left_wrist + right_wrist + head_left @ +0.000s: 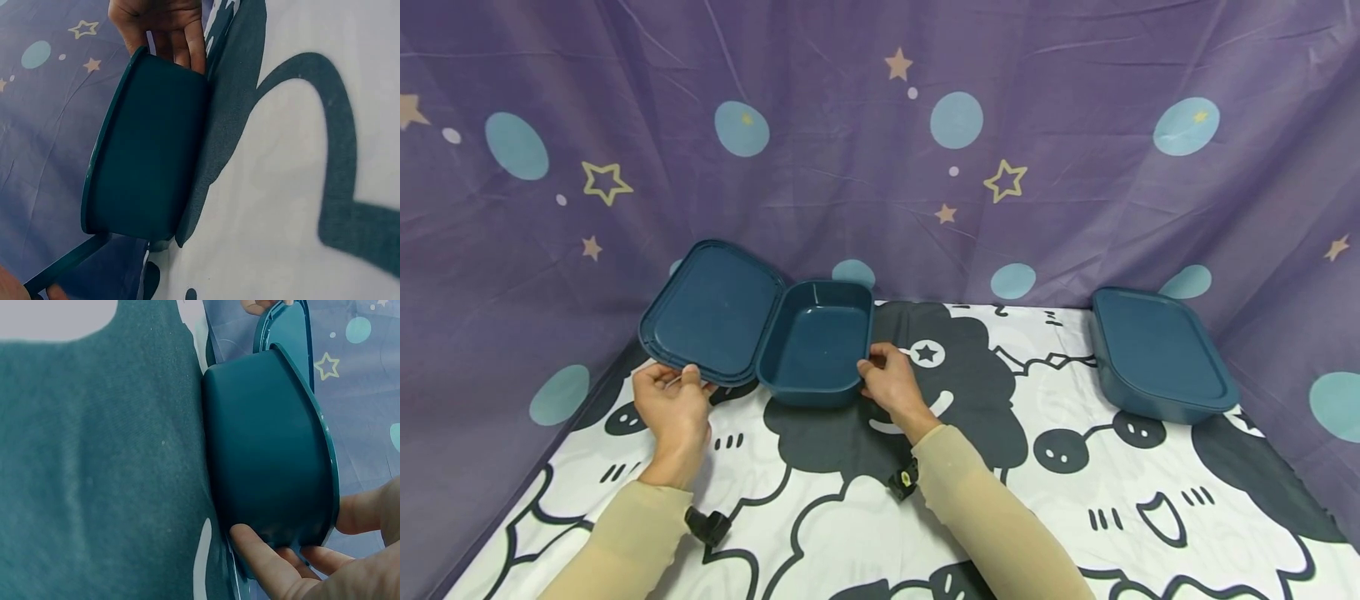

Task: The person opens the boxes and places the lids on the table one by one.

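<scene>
A dark blue plastic container [817, 346] stands uncovered on the cloth, its inside bare. Its lid [711, 312] lies tilted at the container's left side, underside with the rimmed groove facing up. My left hand [673, 408] pinches the lid's near edge between thumb and fingers. At the container's right near corner, my right hand [891, 383] grips the wall, thumb at the rim and fingers against the outside, as the right wrist view shows. In the left wrist view the container's outer wall [147, 144] sits between the two hands.
A second dark blue container [1165, 354] with its lid on stands at the far right. A patterned black and white cloth [850, 533] covers the table. Behind it hangs a purple curtain [850, 125] with stars and dots, close to the containers.
</scene>
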Tool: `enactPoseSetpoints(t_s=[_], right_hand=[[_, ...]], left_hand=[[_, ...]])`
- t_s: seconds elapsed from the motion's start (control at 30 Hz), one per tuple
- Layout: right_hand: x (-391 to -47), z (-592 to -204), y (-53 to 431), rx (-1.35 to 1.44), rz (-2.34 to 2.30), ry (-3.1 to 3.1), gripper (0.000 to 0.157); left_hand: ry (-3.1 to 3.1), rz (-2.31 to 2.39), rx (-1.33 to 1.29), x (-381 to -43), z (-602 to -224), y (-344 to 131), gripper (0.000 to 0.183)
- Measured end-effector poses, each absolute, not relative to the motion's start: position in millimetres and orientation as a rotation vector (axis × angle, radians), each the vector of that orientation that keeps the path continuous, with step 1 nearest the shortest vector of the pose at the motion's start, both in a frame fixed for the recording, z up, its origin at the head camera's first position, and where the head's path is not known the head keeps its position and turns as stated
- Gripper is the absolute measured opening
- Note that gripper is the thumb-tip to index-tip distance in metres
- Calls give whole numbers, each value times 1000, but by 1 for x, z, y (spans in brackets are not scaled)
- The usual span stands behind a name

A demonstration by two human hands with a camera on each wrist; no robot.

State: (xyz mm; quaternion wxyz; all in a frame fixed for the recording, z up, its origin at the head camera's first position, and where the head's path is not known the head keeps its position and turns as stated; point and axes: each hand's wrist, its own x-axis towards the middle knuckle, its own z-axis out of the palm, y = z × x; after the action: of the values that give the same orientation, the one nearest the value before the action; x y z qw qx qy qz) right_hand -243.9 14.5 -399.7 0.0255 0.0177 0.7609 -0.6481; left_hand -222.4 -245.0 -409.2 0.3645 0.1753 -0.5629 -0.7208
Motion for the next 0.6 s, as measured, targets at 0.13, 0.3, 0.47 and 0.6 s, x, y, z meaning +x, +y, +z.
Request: enactPoseSetpoints(t_s=[0.13, 0.3, 0.47, 0.6], right_hand=[[-244, -399, 15, 57, -2003, 2349, 34], [-244, -400, 15, 54, -2008, 2352, 32], [-244, -400, 15, 60, -2005, 2345, 33], [-245, -401, 14, 61, -2008, 2338, 33]], left_hand=[[-1387, -1890, 405, -241, -439, -264, 26], [-1350, -1923, 394, -250, -456, -274, 28], [-1314, -1946, 401, -248, -458, -274, 27], [-1311, -1946, 403, -247, -458, -275, 27]])
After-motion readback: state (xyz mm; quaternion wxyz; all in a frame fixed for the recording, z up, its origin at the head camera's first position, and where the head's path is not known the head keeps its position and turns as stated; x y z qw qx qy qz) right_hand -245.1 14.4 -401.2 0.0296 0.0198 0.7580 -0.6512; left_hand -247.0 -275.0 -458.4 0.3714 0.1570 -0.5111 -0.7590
